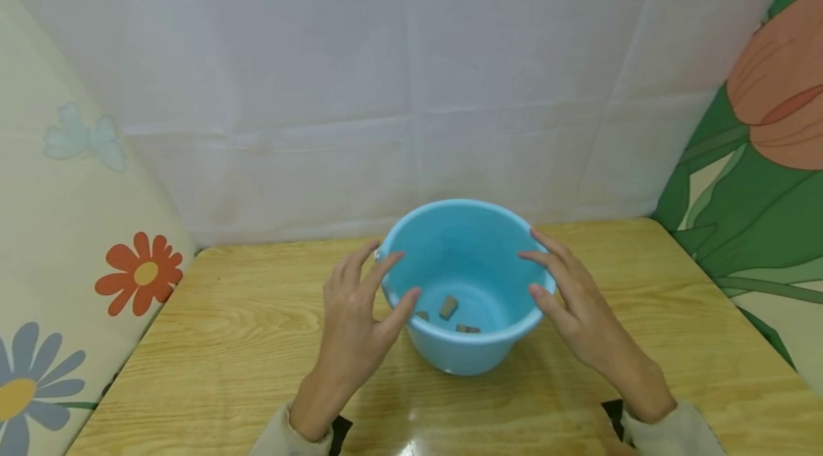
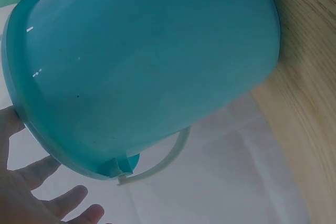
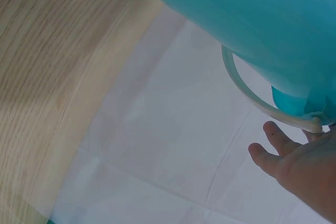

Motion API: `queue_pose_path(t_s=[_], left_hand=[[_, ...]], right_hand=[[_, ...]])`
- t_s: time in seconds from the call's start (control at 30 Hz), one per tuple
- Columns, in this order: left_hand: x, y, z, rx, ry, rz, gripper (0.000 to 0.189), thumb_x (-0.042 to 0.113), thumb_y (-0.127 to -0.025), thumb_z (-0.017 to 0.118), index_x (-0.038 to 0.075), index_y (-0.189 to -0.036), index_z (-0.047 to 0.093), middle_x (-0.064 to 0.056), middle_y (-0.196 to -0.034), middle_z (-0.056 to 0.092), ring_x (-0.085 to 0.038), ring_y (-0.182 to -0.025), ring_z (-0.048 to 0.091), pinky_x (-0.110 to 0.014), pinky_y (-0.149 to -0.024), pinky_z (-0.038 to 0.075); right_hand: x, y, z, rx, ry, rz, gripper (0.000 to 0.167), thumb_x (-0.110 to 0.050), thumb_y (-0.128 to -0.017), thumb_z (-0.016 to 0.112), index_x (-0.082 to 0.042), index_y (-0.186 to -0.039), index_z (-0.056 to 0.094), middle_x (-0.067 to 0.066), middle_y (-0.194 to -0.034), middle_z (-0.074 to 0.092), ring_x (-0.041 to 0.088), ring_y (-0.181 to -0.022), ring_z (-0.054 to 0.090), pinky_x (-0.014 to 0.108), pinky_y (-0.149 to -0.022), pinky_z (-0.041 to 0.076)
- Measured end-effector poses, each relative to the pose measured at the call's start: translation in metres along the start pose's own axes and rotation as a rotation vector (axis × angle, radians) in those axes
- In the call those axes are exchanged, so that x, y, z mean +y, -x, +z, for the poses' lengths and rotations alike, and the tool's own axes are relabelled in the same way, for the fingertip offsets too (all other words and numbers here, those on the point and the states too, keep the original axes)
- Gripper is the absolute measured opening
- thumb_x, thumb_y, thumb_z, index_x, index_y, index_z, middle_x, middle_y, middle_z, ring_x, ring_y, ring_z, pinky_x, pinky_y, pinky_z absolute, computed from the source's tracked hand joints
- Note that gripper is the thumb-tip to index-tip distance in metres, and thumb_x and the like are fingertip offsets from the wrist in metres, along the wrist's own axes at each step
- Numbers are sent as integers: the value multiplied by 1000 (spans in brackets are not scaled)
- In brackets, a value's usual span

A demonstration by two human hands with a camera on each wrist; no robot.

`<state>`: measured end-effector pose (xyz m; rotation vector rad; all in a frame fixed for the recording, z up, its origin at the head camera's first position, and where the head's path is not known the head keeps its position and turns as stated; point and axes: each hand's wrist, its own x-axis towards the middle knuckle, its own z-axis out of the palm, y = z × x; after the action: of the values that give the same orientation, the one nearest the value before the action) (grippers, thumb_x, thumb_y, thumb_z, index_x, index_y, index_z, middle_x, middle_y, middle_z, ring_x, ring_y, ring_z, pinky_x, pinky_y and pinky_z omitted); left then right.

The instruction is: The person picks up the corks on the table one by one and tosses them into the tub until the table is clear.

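Note:
A light blue plastic bucket stands upright on the wooden table, its mouth facing me. Inside, on its floor, lie several small grey-brown pieces, some half hidden by the near wall; their kind is unclear. At the left rim is my left hand, fingers spread, with thumb and forefinger reaching over the edge. My right hand is at the opposite rim, its fingers likewise spread and fingertips at the edge. A pale handle hangs down the bucket's far side, seen in both wrist views.
The wood-grain table reaches back to a creased white cloth. Flower-printed panels flank it, with a red flower on the left and a large orange tulip on the right.

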<state>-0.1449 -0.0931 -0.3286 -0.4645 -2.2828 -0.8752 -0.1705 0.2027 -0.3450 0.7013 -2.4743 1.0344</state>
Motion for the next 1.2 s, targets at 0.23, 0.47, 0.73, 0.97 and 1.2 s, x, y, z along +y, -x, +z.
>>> queue_pose_path(t_s=[0.23,0.47,0.73,0.97,1.2], left_hand=[[0,1,-1,-54,-10,-51,64,34,-89,72,13,-145,50,-17,-152,42,-41,-140,37,-69,-105,29],[-1,1,0,-78,-10,-64,61,36,-91,69,14,-145,51,-16,-153,42,-41,-141,36,-69,-106,29],[-2,2,1,-89,-15,-72,60,37,-92,68,14,-145,51,-16,-154,42,-41,-142,35,-70,-106,29],[-3,3,0,-104,-20,-74,57,38,-93,66,16,-144,53,-12,-154,42,-39,-142,36,-69,-105,30],[-4,4,-1,-127,-20,-86,55,39,-94,64,17,-143,53,-10,-154,42,-38,-143,36,-68,-107,30]], right_hand=[[-1,0,0,4,-2,-8,39,-12,-98,53,-11,-137,54,9,-162,28,42,-144,29,75,-101,30],[-1,0,0,3,1,-5,39,-12,-98,53,-11,-137,54,9,-162,28,42,-144,29,74,-102,30],[-1,-1,0,12,5,-17,40,-12,-98,54,-13,-137,54,10,-162,29,43,-144,30,75,-101,31],[-3,-1,0,9,6,-19,40,-11,-97,54,-12,-137,54,9,-162,29,42,-144,30,75,-101,31],[0,0,1,2,1,-1,40,-12,-98,53,-10,-138,53,11,-162,28,43,-145,29,75,-101,31]])
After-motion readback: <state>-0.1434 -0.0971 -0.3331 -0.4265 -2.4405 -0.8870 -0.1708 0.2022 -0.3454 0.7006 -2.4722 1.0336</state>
